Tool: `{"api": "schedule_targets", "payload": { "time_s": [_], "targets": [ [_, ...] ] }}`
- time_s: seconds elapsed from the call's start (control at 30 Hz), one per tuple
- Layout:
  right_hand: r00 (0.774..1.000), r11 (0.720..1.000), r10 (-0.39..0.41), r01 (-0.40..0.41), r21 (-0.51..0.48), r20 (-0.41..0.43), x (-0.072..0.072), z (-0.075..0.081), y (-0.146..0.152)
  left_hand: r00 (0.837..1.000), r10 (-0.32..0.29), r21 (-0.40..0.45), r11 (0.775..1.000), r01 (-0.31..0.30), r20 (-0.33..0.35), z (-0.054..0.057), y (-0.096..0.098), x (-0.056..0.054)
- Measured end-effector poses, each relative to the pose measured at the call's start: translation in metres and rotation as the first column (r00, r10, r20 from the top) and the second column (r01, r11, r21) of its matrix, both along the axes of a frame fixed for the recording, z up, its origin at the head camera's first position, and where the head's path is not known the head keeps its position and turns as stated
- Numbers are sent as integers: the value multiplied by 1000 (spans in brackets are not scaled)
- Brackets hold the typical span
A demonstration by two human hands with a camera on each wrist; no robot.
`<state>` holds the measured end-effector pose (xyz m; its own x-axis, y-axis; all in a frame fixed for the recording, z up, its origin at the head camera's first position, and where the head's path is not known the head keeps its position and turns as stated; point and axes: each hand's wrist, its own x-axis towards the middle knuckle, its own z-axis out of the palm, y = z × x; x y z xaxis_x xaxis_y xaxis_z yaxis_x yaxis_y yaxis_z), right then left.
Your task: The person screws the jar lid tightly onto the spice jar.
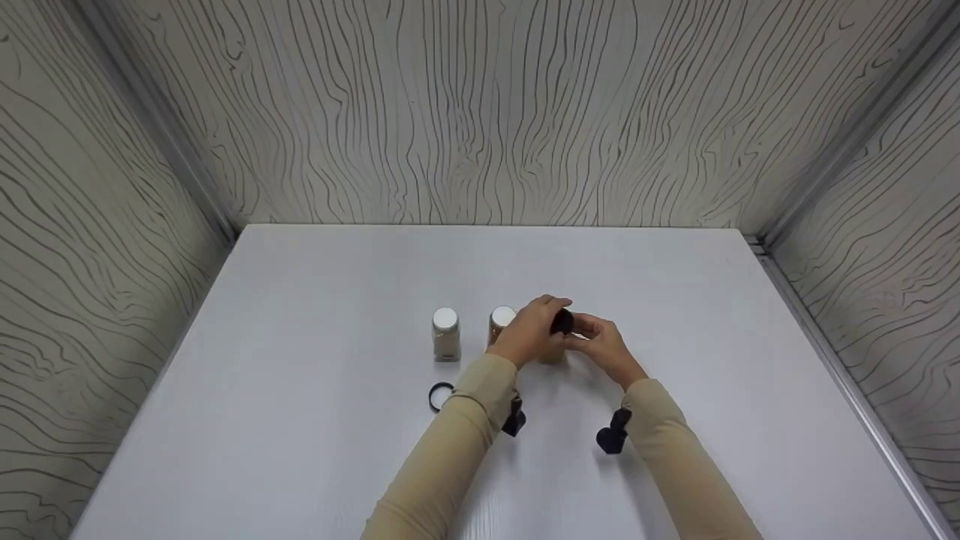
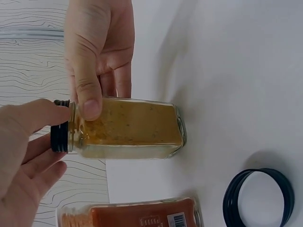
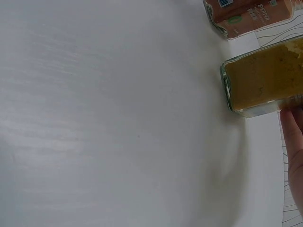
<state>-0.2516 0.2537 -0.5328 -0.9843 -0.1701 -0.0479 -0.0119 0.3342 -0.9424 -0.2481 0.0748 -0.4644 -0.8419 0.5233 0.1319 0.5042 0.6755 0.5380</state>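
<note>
A square glass spice jar [image 2: 132, 125] with yellow-brown powder stands between my hands, a black screw lid [image 2: 59, 132] at its neck. My left hand [image 1: 531, 330] pinches this lid, thumb on one side and fingers on the other. Just below the lid my right hand [image 1: 604, 346] holds the jar, its thumb lying along the glass near the neck. Close beside it, partly behind my left hand in the head view, is a jar of reddish powder [image 2: 142, 215] labelled pepper.
Farther left stands a jar of pale powder [image 1: 446, 341] with a white top. A black ring-shaped lid [image 2: 228, 201] lies on the white table [image 1: 322, 450] near my left sleeve. Dark wrist mounts [image 1: 613, 435] hang under the forearms. Wood-patterned panels [image 1: 472, 112] rise behind and beside the table.
</note>
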Motion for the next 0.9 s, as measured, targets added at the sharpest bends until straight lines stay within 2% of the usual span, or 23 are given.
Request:
{"api": "schedule_targets", "payload": {
  "time_s": [0.3,0.5,0.53,0.7,0.9],
  "targets": [
    [1000,1000,-6,6,8,-8,1,2,-2,1000,18,8,1000,-18,5,0,-1,1],
    [1000,1000,-8,8,1,-18,1,1,-2,1000,6,-5,1000,-6,13,1,0,1],
    [1000,1000,-4,4,0,-18,3,5,-3,1000,8,-8,1000,-8,11,1,0,0],
    [1000,1000,3,-3,-7,-21,3,4,-2,999,33,-3,999,-33,4,-1,-1,0],
    [1000,1000,4,-4,-28,-11,2,2,-1,999,31,0,1000,-31,33,-2,0,0]
  ]
}}
